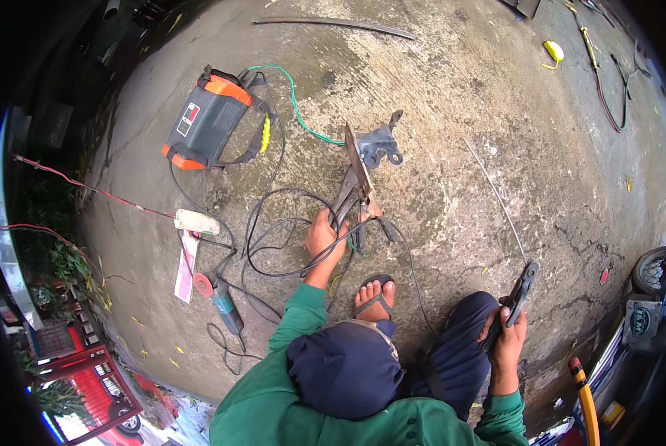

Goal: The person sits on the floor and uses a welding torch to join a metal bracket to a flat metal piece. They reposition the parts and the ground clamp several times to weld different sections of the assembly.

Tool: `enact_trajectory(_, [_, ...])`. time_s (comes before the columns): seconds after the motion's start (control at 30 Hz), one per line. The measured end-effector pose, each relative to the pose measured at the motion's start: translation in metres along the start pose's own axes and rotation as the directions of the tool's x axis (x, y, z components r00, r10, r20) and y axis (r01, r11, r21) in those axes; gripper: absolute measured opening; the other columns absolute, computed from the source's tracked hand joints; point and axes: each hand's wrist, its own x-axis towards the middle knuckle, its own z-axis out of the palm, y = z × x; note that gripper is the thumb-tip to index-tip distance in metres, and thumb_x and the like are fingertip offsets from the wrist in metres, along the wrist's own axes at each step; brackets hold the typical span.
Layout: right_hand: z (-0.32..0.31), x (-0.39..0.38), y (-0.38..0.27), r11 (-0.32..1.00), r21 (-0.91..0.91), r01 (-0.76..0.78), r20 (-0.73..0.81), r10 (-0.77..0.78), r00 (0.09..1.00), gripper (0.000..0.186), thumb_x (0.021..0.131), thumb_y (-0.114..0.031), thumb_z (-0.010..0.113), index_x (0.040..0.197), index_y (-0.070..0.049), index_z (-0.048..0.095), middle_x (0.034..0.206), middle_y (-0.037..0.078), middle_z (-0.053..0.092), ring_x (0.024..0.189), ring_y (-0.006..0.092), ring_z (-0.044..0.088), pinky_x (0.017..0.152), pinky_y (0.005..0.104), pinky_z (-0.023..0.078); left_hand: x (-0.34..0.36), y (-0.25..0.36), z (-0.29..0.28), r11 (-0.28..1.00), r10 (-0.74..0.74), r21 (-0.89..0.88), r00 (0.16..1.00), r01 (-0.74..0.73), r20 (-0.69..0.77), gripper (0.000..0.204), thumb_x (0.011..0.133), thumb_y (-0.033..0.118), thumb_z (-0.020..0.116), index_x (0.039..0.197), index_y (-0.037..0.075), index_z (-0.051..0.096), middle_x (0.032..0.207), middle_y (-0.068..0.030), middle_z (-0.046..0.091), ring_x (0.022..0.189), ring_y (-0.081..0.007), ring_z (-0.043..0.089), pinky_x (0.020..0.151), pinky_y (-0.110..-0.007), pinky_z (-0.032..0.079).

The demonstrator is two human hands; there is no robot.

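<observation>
My left hand (322, 241) is closed round the handles of grey metal pliers (345, 195). Their jaws reach a rusty flat metal plate (358, 157) that stands on edge. A dark bracket with round holes (378, 146) sits against the plate's far side. By my right knee, my right hand (506, 338) grips a black electrode holder (523, 292). A thin welding rod (499, 195) sticks out of the holder, slanting away to the upper left over the concrete, its tip apart from the plate.
An orange and black welding machine (212, 117) stands at the far left, with a green cable (293, 97) running toward the plate. Black cables loop near my left hand. An angle grinder (226, 305) and packet of rods (186, 266) lie left. A long metal bar (333, 26) lies far off.
</observation>
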Motion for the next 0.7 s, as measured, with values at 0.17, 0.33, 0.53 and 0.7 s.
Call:
enact_trajectory(0.17, [-0.013,-0.024,0.021,0.999,0.004,-0.032,0.028,0.031,0.999,0.032,0.103,-0.027,0.063,0.118,-0.006,0.045,0.072,0.011,0.059,0.051,0.0203,0.058,0.047,0.0310,0.052,-0.009,0.010,0.011,0.998,-0.025,-0.058,0.998,0.029,0.054,0.051,0.081,0.027,0.080,0.121,-0.001,0.065,0.107,-0.0258,0.072,0.104,-0.0464,0.068,0.089,-0.051,0.053])
enact_trajectory(0.33, [-0.032,-0.038,0.054,1.000,0.017,-0.009,-0.012,0.010,1.000,0.035,0.103,-0.030,0.062,0.123,-0.007,0.044,0.082,0.011,0.059,0.059,0.0209,0.060,0.055,0.0348,0.054,-0.019,0.007,0.009,0.886,0.159,-0.461,0.964,-0.045,0.212,0.039,0.082,0.021,0.078,0.113,0.000,0.067,0.086,-0.0172,0.071,0.080,-0.0292,0.069,0.076,-0.042,0.052])
enact_trajectory(0.53, [-0.034,-0.029,0.033,0.993,0.116,-0.015,-0.123,0.029,0.992,0.036,0.103,-0.031,0.062,0.123,-0.007,0.044,0.078,0.009,0.055,0.056,0.0196,0.057,0.052,0.0337,0.052,-0.028,-0.017,0.002,0.648,0.225,-0.714,0.828,0.267,0.513,0.017,0.090,0.004,0.063,0.106,-0.001,0.067,0.074,-0.0003,0.063,0.061,-0.0106,0.054,0.055,-0.029,0.043])
enact_trajectory(0.7, [-0.042,-0.017,0.024,0.989,0.145,0.025,-0.159,-0.001,0.987,0.035,0.105,-0.032,0.060,0.123,-0.006,0.045,0.075,0.008,0.054,0.052,0.0186,0.055,0.048,0.0327,0.050,-0.036,-0.015,-0.006,0.444,0.266,-0.792,0.782,0.419,0.563,0.017,0.089,0.000,0.060,0.106,-0.001,0.066,0.072,-0.0019,0.058,0.058,-0.0064,0.049,0.050,-0.025,0.036])
